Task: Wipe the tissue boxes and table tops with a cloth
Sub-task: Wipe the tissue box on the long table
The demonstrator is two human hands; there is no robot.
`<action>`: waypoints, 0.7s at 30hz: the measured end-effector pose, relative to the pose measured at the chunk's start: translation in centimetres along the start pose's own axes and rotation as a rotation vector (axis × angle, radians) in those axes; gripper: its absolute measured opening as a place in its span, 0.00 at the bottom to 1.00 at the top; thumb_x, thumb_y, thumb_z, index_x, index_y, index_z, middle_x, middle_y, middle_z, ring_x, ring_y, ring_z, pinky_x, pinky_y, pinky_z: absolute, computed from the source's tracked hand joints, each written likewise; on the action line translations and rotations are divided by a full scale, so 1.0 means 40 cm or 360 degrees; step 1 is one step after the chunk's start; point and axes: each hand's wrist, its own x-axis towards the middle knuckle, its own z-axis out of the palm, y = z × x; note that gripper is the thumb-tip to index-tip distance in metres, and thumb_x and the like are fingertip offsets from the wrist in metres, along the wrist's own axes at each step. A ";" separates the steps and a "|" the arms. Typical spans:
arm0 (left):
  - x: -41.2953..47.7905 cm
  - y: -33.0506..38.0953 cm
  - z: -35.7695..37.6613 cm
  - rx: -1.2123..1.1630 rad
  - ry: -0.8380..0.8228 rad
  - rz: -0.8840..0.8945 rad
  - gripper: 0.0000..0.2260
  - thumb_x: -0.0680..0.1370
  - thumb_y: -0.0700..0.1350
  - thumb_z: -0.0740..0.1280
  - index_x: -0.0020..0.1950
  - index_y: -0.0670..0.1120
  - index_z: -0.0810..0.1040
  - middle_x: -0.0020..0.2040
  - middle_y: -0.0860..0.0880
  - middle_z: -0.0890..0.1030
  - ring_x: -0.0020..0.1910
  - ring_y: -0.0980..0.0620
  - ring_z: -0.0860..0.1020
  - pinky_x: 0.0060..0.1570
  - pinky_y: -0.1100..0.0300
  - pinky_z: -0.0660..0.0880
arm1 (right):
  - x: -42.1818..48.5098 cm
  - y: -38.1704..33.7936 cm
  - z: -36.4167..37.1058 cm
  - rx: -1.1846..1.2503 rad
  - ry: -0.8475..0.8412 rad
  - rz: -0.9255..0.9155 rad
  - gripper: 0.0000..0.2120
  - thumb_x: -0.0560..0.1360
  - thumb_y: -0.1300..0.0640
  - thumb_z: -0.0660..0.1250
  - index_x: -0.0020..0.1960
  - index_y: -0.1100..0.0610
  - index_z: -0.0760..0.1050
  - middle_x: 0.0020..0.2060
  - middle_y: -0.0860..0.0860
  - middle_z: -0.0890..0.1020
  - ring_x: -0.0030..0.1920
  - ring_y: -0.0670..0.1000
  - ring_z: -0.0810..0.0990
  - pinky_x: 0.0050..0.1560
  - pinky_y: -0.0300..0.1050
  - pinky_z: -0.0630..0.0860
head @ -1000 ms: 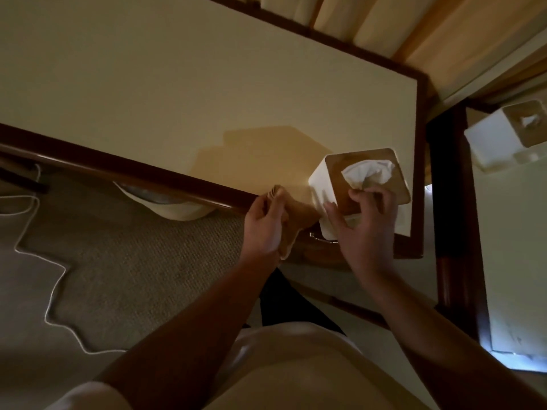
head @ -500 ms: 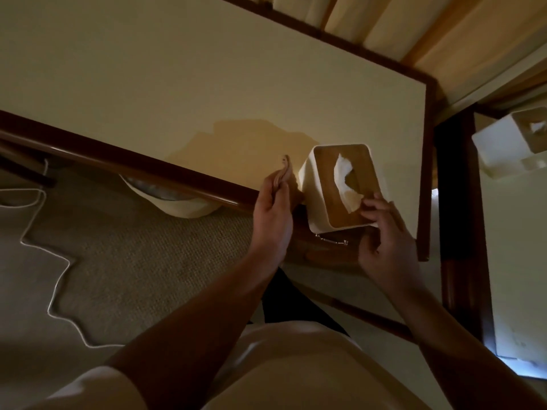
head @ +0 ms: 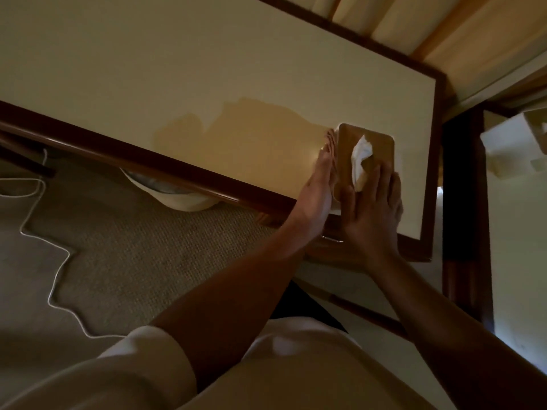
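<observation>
Dim, warm light falls over a long cream worktop [head: 207,69] framed in dark polished wood, with pale curtains [head: 414,25] hanging behind its far edge. Below its near rail lies woven beige carpet [head: 133,261], crossed by a thin white cord [head: 59,261]. A pale rounded container [head: 177,199] shows partly under the rail.

Near the right end of the worktop, close to the front edge, stands a tissue box [head: 349,146]. It has a white body and a flat wooden lid with rounded corners, and a crumpled white tissue [head: 361,158] sticks up through the slot in the lid. A brownish cloth [head: 330,140] shows as a few folds against the left side of the box.

The left hand [head: 319,187] is seen edge-on, with its fingers stretched straight along that left side. It presses the cloth flat between palm and box, and the thumb is hidden. The right hand [head: 370,214] lies palm down on the near end of the lid. Its fingers [head: 377,179] are straight and spread, reach toward the tissue and grip nothing. Both forearms reach forward from pale short sleeves [head: 142,365].

Well apart to the right, on a separate cream surface beyond a dark wooden post, a second white tissue box [head: 509,143] is partly cut off by the frame edge.
</observation>
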 end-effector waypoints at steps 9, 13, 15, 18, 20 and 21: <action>0.090 0.058 -0.017 0.0343 0.0244 -0.0144 0.26 0.87 0.62 0.53 0.72 0.47 0.79 0.64 0.44 0.84 0.62 0.45 0.83 0.65 0.45 0.79 | 0.004 0.009 -0.005 -0.0015 -0.0015 -0.0050 0.37 0.84 0.38 0.44 0.85 0.59 0.44 0.85 0.56 0.47 0.84 0.57 0.44 0.80 0.63 0.49; 0.079 0.044 0.017 0.0164 0.0175 -0.0117 0.27 0.84 0.64 0.59 0.76 0.50 0.75 0.71 0.49 0.80 0.71 0.51 0.77 0.74 0.47 0.71 | 0.006 0.004 -0.004 0.0020 -0.0055 -0.0004 0.38 0.84 0.35 0.42 0.85 0.58 0.42 0.85 0.55 0.45 0.84 0.56 0.42 0.81 0.62 0.47; -0.002 -0.010 0.003 0.0093 0.0081 -0.0078 0.24 0.88 0.58 0.55 0.81 0.50 0.69 0.75 0.50 0.77 0.74 0.54 0.74 0.75 0.51 0.71 | 0.005 0.005 0.000 -0.0001 -0.0022 -0.0001 0.38 0.84 0.35 0.42 0.85 0.58 0.42 0.85 0.56 0.46 0.84 0.57 0.43 0.81 0.63 0.49; -0.009 -0.059 -0.045 0.0434 0.0212 0.0045 0.26 0.86 0.63 0.54 0.79 0.53 0.71 0.74 0.47 0.77 0.73 0.49 0.75 0.71 0.46 0.74 | 0.002 0.006 0.001 -0.0052 -0.0021 -0.0015 0.37 0.85 0.37 0.42 0.85 0.59 0.42 0.85 0.57 0.47 0.84 0.59 0.45 0.80 0.64 0.51; 0.065 -0.012 -0.043 0.0618 0.0201 -0.0007 0.30 0.83 0.70 0.51 0.77 0.56 0.72 0.70 0.46 0.80 0.66 0.48 0.81 0.63 0.45 0.80 | 0.003 0.003 -0.002 -0.0023 -0.0036 -0.0013 0.37 0.84 0.37 0.43 0.85 0.59 0.42 0.85 0.56 0.47 0.84 0.58 0.45 0.80 0.64 0.51; 0.104 0.018 -0.036 0.0647 0.0218 -0.0042 0.30 0.82 0.70 0.51 0.78 0.57 0.71 0.72 0.47 0.79 0.68 0.47 0.80 0.65 0.44 0.79 | 0.004 0.002 -0.002 0.0004 -0.0046 -0.0003 0.37 0.84 0.37 0.43 0.85 0.58 0.42 0.85 0.55 0.47 0.84 0.57 0.44 0.80 0.64 0.50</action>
